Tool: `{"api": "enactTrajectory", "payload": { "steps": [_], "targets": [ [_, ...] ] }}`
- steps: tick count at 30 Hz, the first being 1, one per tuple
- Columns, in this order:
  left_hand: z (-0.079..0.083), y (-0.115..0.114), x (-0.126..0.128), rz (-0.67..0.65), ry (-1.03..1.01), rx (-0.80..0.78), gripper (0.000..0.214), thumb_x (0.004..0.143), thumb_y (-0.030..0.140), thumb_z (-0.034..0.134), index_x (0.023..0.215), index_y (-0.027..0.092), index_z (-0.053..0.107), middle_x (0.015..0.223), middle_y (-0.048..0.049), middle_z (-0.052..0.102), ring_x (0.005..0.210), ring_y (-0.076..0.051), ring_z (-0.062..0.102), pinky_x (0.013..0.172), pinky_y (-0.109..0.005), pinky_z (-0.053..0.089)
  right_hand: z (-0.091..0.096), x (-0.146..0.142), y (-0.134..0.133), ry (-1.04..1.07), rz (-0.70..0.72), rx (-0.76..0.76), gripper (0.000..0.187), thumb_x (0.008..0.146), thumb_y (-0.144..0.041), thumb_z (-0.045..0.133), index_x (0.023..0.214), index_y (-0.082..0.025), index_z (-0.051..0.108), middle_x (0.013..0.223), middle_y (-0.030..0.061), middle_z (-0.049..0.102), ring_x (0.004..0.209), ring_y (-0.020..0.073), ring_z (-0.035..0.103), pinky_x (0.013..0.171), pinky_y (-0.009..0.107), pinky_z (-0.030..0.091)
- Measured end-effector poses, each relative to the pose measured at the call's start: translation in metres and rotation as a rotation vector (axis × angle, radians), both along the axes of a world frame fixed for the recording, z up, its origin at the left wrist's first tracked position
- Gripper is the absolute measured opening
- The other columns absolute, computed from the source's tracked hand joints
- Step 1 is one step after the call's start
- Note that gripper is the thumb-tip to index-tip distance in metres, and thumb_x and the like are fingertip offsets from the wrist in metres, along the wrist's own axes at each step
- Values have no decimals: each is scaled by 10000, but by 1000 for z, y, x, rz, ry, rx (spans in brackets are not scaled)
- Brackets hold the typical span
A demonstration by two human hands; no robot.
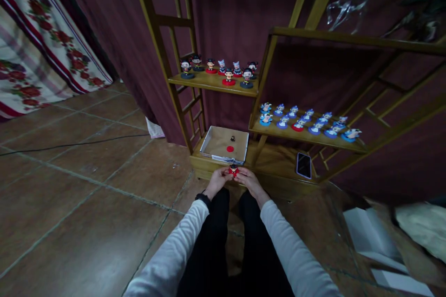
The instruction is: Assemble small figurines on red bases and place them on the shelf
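Note:
My left hand and my right hand meet in front of my knees, both pinched on a small red figurine. Just beyond them a shallow cardboard box lies on the bottom board of a wooden shelf unit. Inside the box are a red round base and a small dark piece. Several figurines on red and dark bases stand on the middle shelf. Several blue-based figurines stand on the lower right shelf.
A phone lies on the bottom board to the right of the box. White boxes and a pale cushion sit at the right. A cable crosses the tiled floor at the left. A floral curtain hangs at far left.

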State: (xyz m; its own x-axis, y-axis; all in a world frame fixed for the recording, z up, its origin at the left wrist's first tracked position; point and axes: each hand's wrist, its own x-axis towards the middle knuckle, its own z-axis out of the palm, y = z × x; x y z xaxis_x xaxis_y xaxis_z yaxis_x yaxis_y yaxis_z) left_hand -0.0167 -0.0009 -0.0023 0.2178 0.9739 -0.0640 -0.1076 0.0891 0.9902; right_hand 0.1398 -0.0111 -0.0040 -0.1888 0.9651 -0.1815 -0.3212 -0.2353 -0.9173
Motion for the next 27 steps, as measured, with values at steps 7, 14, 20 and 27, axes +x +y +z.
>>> {"api": "enactTrajectory", "payload": {
  "steps": [7, 14, 20, 27],
  "targets": [
    [3, -2, 2, 3, -41, -58, 377, 604, 313, 737, 898, 97, 645, 696, -30, 641, 598, -113, 571, 639, -250, 452, 0, 0, 0, 19, -10, -5, 451, 583, -359, 756, 982, -190, 627, 991, 67, 663, 836, 185, 645, 853, 391, 489],
    [9, -4, 2, 42, -87, -121, 397, 628, 318, 735, 944, 95, 641, 706, -41, 661, 609, -116, 597, 642, -250, 472, 1, 0, 0, 40, 22, 0, 396, 604, -351, 749, 953, -198, 640, 943, 58, 676, 800, 183, 657, 839, 388, 497],
    [15, -7, 2, 67, -93, -151, 365, 640, 303, 738, 926, 96, 647, 793, -67, 684, 620, -112, 607, 670, -267, 496, 1, 0, -1, 38, 29, 0, 390, 613, -353, 745, 957, -200, 644, 949, 55, 674, 798, 175, 655, 832, 376, 498],
    [12, -6, 2, 52, -94, -163, 363, 664, 279, 725, 964, 93, 639, 792, -70, 688, 623, -112, 617, 654, -254, 503, 0, 0, 0, 50, 53, -14, 377, 616, -352, 743, 950, -206, 648, 941, 41, 671, 760, 147, 644, 800, 350, 510]
  ]
}}
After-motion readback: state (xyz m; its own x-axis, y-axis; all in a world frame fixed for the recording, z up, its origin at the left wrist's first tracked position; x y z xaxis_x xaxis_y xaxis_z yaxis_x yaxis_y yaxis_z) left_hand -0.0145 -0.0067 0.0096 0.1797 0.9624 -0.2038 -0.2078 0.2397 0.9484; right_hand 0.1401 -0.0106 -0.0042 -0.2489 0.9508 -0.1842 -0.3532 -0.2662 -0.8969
